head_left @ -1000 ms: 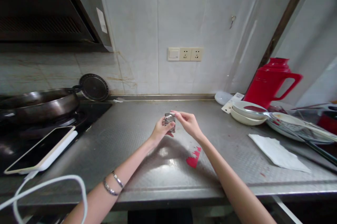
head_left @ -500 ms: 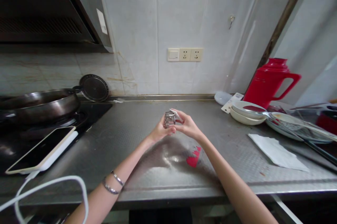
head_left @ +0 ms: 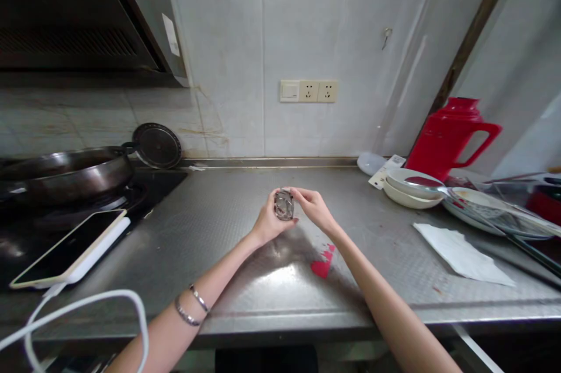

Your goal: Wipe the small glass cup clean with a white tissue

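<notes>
A small, shiny, greyish glass-like object (head_left: pixel 284 204) is held up over the middle of the steel counter (head_left: pixel 228 203). My left hand (head_left: pixel 268 222) wraps round its left side and underside, the thumb along the bottom. At the object's upper right edge, my right hand (head_left: pixel 312 206) has its fingers pressed together; whether a white piece is still between them cannot be made out. Two silver bracelets circle my left wrist.
On the left, a pan (head_left: pixel 70 177) sits on the stove beside a phone (head_left: pixel 70 250) with a white cable. Right: a red thermos (head_left: pixel 445 139), stacked bowls (head_left: pixel 412 194), plates and a white napkin (head_left: pixel 460 253). A red heart-shaped mark (head_left: pixel 321 268) lies near the front edge.
The object has turned so its rounder face shows. My right hand's fingers have moved to its upper right edge, and the white piece seen there before no longer shows.
</notes>
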`<action>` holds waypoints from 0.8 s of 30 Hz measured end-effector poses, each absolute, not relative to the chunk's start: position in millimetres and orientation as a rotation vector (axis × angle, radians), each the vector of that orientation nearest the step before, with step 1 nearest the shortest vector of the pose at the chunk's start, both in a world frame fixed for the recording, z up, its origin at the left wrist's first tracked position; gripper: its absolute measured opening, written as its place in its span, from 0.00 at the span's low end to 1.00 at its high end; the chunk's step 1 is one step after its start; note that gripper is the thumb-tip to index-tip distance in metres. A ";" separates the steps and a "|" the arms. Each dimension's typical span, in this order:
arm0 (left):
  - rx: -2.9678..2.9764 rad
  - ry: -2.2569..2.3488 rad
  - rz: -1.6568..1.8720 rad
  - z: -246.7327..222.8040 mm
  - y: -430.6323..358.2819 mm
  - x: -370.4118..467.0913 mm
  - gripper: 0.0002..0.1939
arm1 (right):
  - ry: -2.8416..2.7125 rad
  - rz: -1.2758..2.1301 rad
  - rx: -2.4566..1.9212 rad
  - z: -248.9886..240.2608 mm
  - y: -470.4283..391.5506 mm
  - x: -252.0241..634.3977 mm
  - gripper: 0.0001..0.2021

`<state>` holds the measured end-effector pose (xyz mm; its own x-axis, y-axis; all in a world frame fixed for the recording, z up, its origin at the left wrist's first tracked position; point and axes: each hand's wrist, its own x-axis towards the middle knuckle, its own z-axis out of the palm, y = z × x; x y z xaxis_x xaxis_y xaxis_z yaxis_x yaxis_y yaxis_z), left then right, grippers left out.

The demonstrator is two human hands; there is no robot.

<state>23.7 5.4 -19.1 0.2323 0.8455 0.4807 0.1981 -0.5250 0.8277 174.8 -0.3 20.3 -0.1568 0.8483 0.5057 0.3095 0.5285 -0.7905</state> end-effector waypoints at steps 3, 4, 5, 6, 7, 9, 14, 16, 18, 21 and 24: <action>1.907 0.963 1.306 -17.1 -0.1 25.4 0.43 | -1.667 0.513 -1.034 15.0 0.9 171.0 0.20; 1.908 0.964 1.305 -16.9 -1.3 25.9 0.43 | -1.663 0.477 -1.030 14.1 -0.5 169.3 0.20; 1.907 0.967 1.308 -17.0 -2.1 26.4 0.43 | -1.665 0.444 -1.016 13.7 -2.7 167.6 0.19; 1.903 0.970 1.311 -17.3 -2.4 26.7 0.42 | -1.673 0.414 -0.991 13.7 -5.5 165.9 0.18; 1.898 0.969 1.311 -17.8 -2.1 27.0 0.42 | -1.685 0.387 -0.958 14.0 -8.6 164.4 0.17; 1.883 0.958 1.318 -19.5 0.3 27.2 0.40 | -1.714 0.336 -0.875 15.1 -14.7 161.9 0.15; 1.833 0.947 1.346 -24.4 9.0 26.9 0.39 | -1.786 0.319 -0.707 18.9 -23.5 160.1 0.14; 1.850 0.954 1.339 -24.5 9.0 27.1 0.40 | -1.720 0.343 -0.770 20.3 -22.8 161.4 0.15; 1.885 0.978 1.319 -23.1 6.0 28.0 0.40 | -1.562 0.327 -0.890 20.8 -19.4 163.4 0.16; 1.935 0.981 1.292 -20.0 -0.8 30.0 0.43 | -1.478 0.248 -1.017 19.1 -12.9 165.2 0.17; 1.952 0.917 1.264 -18.0 -4.4 31.0 0.41 | -1.639 0.229 -1.024 16.2 -10.7 163.6 0.17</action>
